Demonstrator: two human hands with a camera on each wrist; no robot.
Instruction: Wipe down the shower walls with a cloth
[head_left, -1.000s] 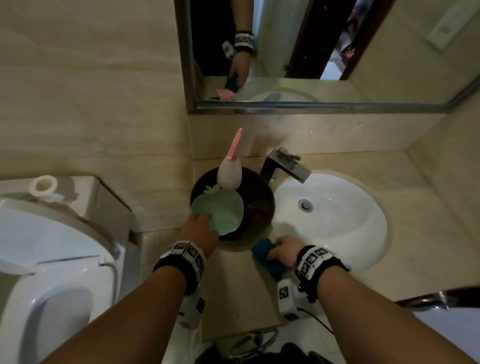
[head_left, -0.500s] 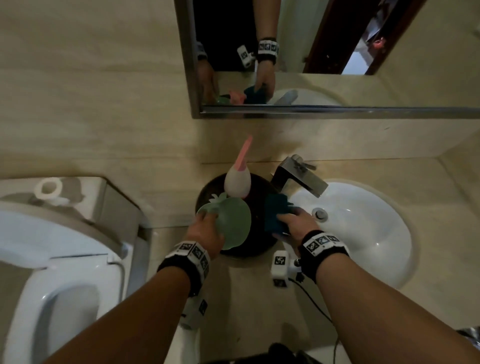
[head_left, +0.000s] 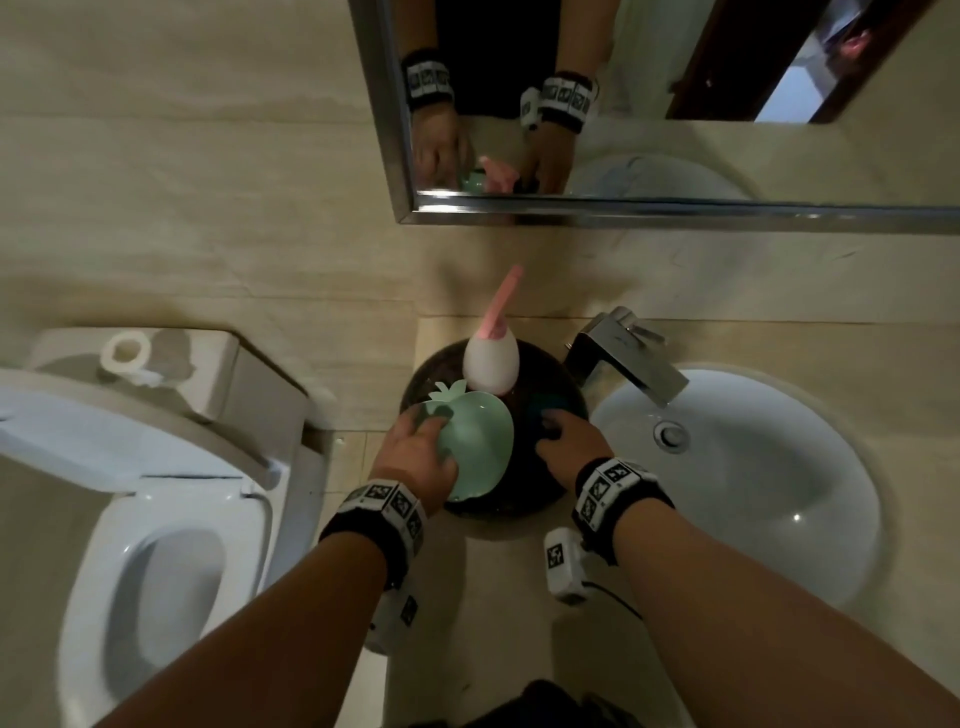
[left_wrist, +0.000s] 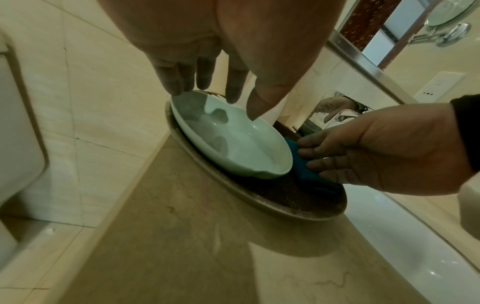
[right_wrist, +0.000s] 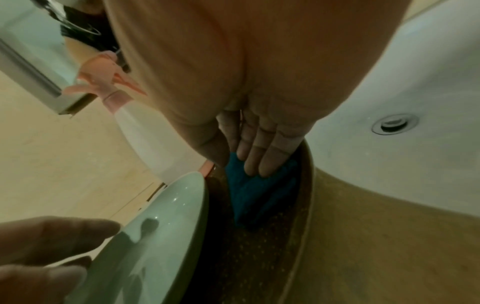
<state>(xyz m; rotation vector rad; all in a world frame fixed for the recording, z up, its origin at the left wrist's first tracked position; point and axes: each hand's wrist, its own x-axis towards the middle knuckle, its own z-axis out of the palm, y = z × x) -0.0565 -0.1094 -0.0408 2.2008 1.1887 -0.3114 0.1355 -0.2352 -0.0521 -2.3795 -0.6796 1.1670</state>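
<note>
Teal and soft, the cloth (right_wrist: 259, 191) looked to us like a light, limp thing that would fold and bunch under any grip; we judged it best taken by gathering a fistful at its middle, not by a corner, so it would not trail.

Left of centre in the head view, our left hand (head_left: 415, 457) lay on the near-left rim of the pale green dish (head_left: 475, 447), thumb over the lip and fingers only loosely bent; whether they clamped the rim or merely steadied it we could not tell. That dish sat tilted on the dark round tray (left_wrist: 285, 205) on the table (left_wrist: 182, 257).

Just right of the dish, the cloth lay crumpled on the tray's right part, in front of the white bottle (head_left: 491, 364). Our right hand (head_left: 569, 447) rested on top of it, fingers (right_wrist: 257, 158) nearly straight and pressing down, nothing closed round it. Further right lay the white sink (head_left: 779, 467).
</note>
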